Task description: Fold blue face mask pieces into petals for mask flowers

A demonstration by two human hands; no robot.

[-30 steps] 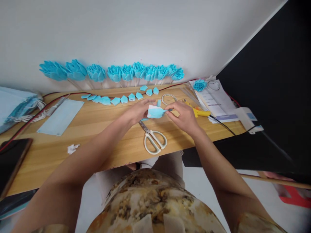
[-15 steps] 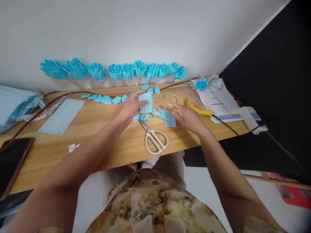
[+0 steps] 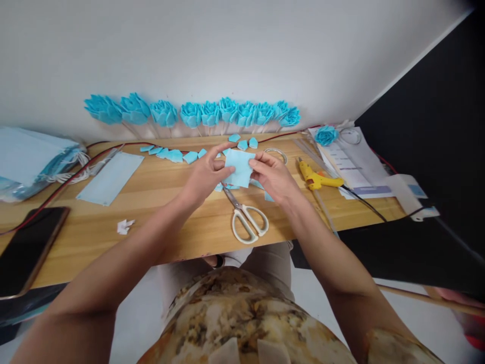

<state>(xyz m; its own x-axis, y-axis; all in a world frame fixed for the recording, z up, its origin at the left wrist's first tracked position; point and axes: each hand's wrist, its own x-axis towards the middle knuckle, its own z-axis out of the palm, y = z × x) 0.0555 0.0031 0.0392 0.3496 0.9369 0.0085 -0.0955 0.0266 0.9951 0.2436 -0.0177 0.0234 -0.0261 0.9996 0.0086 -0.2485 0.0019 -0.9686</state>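
Wooden table (image 3: 166, 179), blue flowers (image 3: 191, 114) lined against the wall (image 3: 227, 45).
Left hand (image 3: 206, 175) and right hand (image 3: 276, 178) pinch opposite edges of one light-blue sheet (image 3: 240, 169), both grips closed on it.

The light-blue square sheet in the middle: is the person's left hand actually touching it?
Touching. The head view shows the left hand with its thumb laid over the left edge of the light-blue square sheet.

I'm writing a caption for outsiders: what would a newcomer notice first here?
Probably the row of bright blue flowers along the wall at the back of the table. Next, the light blue square held between left hand and right hand, then the yellow glue gun to their right.
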